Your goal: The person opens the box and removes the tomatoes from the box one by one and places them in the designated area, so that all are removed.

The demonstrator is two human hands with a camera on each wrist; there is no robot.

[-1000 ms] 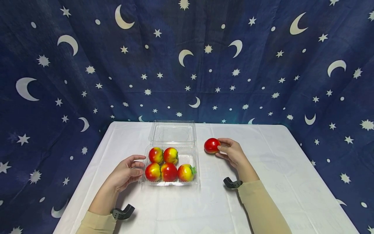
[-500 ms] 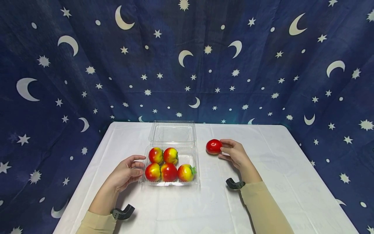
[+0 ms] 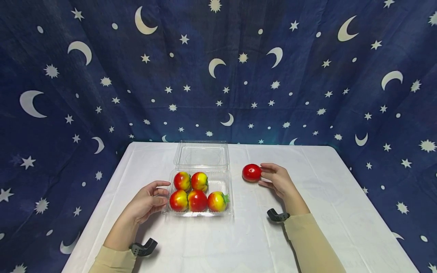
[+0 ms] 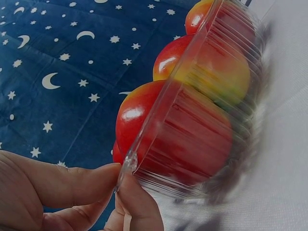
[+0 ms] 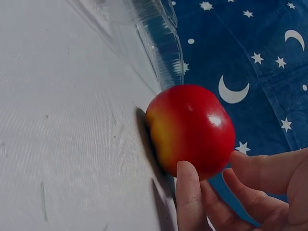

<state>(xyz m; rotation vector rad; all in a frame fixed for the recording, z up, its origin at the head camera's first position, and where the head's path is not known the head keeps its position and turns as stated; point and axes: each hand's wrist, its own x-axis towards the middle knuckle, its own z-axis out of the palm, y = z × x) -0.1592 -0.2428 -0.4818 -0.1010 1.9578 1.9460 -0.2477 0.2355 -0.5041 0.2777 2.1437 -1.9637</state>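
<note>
In the head view, a clear plastic clamshell container point(image 3: 197, 214) stands with its lid folded back, holding several shiny red-and-yellow fruits point(image 3: 198, 201), some with green leafy tops. My left hand point(image 3: 147, 201) is at its left side; in the left wrist view, thumb and finger pinch the rim point(image 4: 126, 168). To the right of the container is a separate red fruit point(image 3: 252, 173) with a yellow patch, low over the white cloth. My right hand point(image 3: 278, 180) holds this fruit point(image 5: 192, 130) from its right side by the fingertips. Its underside is hidden.
The open lid point(image 3: 201, 155) lies behind the container, toward the table's far edge. A white cloth point(image 3: 218, 246) covers the table. Behind hangs a dark blue curtain point(image 3: 191, 113) with moons and stars. Each wrist wears a black strap mount point(image 3: 278, 215).
My right hand and the red fruit have shifted slightly right and toward me, away from the container. My left hand and the container have stayed in place.
</note>
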